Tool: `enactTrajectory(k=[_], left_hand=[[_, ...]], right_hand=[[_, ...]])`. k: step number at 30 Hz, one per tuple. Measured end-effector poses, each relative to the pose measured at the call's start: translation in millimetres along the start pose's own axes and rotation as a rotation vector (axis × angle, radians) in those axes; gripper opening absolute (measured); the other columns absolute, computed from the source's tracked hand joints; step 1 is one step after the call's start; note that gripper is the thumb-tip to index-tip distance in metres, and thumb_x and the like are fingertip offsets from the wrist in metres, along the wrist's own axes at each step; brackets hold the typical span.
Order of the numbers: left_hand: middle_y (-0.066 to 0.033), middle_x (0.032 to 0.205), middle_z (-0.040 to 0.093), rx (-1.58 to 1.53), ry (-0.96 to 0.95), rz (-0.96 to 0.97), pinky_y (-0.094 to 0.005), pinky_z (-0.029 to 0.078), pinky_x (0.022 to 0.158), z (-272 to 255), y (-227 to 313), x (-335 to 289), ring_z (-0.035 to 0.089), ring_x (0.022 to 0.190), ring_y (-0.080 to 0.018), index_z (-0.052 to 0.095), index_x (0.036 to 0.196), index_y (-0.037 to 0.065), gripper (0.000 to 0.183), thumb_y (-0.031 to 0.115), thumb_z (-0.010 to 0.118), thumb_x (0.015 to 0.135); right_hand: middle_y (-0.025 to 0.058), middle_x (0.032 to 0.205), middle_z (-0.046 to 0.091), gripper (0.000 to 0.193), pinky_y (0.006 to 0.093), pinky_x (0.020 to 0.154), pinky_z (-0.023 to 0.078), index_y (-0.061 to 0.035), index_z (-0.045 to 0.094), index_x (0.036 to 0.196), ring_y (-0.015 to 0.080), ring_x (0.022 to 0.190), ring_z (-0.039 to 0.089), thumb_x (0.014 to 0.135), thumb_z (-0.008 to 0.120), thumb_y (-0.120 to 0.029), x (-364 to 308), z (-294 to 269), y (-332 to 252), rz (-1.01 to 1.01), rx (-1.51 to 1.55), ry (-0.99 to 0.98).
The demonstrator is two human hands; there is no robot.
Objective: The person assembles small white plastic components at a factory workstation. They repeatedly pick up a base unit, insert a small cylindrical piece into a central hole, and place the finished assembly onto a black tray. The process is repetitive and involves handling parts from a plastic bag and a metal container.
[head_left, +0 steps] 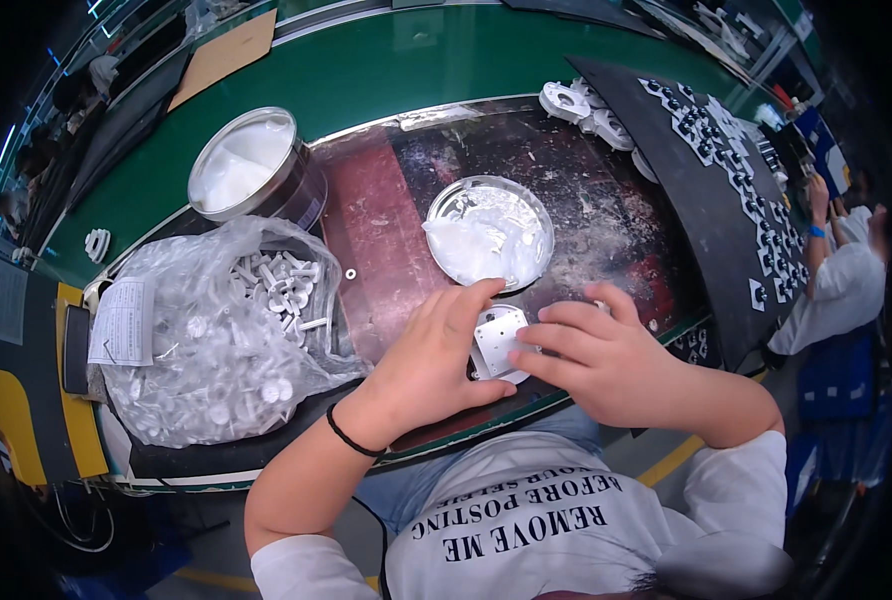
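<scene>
Evidently the left hand (pixel 416 355) grips the white part (pixel 501 340), its thumb along the near edge and its index finger reaching round the far side, close to the dish of white paste (pixel 511 195). The left forearm slants inward from the lower left, with a dark band (pixel 354 432) at the wrist. The right hand (pixel 606 360) comes in from the right, palm down, loosely open, its half-bent fingers pointing left and their tips on the part; whether it presses or pinches cannot be told.

The part sits just on the near side of the dish. Its flat, holed plate faces up, and its longer side seems to run from the dish toward the body, slightly tilted; fingers cover some of it.

Left of the dish lies a small white ring (pixel 351 274), then a clear plastic bag (pixel 196 375) of white pegs (pixel 281 290), bearing a white paper label (pixel 124 325) with fine print too small to read. Beyond the bag, left of the dish and farther off, stands a metal can (pixel 304 195) of white paste. On the near side of the dish, the person's white shirt (pixel 526 500) carries bold dark capitals, upside down from this view. Right of the dish, a dark board (pixel 696 215) bears many small parts (pixel 731 160).
</scene>
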State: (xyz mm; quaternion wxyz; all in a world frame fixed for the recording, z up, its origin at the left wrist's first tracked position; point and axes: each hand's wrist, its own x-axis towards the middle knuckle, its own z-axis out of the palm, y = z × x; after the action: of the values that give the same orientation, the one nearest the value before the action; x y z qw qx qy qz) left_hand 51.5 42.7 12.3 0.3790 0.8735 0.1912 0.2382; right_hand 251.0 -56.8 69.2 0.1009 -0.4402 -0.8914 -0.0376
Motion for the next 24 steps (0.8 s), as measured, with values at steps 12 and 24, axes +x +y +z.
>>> enactTrajectory(k=[12, 24], left_hand=[[-0.0185, 0.114, 0.049, 0.006, 0.013, 0.004, -0.0428, 0.039, 0.093, 0, 2, 1, 0.048, 0.107, -0.0364, 0.035, 0.132, 0.005, 0.087, 0.019, 0.081, 0.059], [-0.0162, 0.092, 0.061, 0.607, 0.242, -0.367, -0.0396, 0.046, 0.082, -114, -40, -33, 0.056, 0.093, -0.0332, 0.062, 0.096, 0.001, 0.025, 0.007, 0.066, 0.072]], right_hand=[[0.0032, 0.099, 0.055, 0.035, 0.0399, 0.094, 0.036, -0.007, 0.06, 0.108, 0.0186, 0.1, 0.053, 0.074, 0.056, -0.012, 12, 0, -1, -0.094, 0.024, -0.11], [0.0052, 0.099, 0.061, 0.042, 0.041, 0.084, 0.039, -0.0087, 0.061, 0.099, 0.026, 0.093, 0.054, 0.058, 0.058, 0.003, -16, -16, 6, 0.143, 0.292, 0.14]])
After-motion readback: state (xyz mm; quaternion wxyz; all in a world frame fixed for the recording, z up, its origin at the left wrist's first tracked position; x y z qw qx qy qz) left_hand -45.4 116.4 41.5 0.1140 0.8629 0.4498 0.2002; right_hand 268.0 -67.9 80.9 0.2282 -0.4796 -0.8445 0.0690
